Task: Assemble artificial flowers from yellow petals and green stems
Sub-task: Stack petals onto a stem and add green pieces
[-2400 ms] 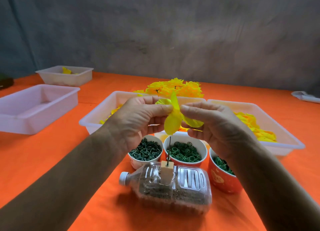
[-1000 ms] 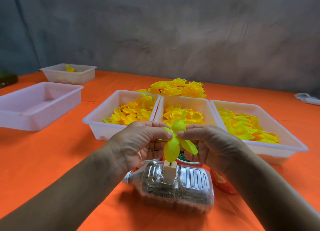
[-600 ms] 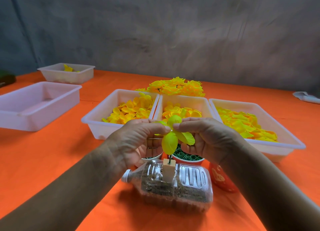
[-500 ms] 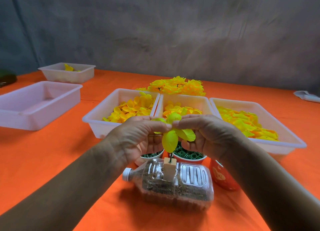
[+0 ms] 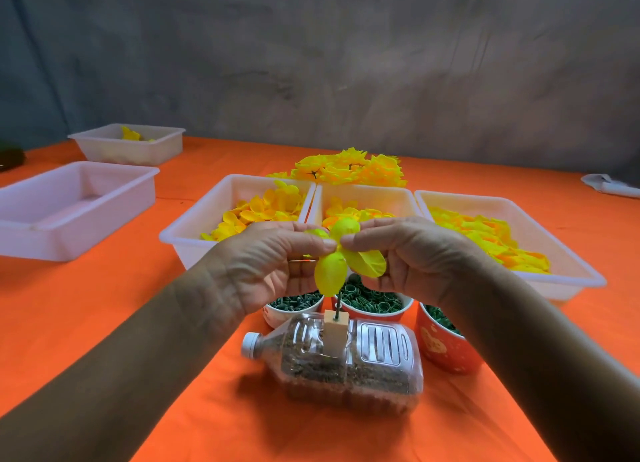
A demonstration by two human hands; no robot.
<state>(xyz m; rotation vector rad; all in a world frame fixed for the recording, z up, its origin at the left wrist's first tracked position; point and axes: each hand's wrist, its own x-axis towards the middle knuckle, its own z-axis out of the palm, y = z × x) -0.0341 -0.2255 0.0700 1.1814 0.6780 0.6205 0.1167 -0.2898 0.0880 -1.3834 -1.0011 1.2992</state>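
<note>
Orange table (image 5: 86, 305) | bottle (image 5: 346, 361) under both hands | left hand (image 5: 263, 264), right hand (image 5: 415, 253) grip: pinching petal cluster (image 5: 343, 264) | cups behind

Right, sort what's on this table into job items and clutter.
In use: petal piece, pinched by left hand and right hand; green stem; wooden block; bottle; petal trays; green-part cups.

Lying about: empty tray; white cloth.

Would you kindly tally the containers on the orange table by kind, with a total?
White plastic trays: 5
Cups of green parts: 3
Clear bottle lying on its side: 1
Total: 9
</note>
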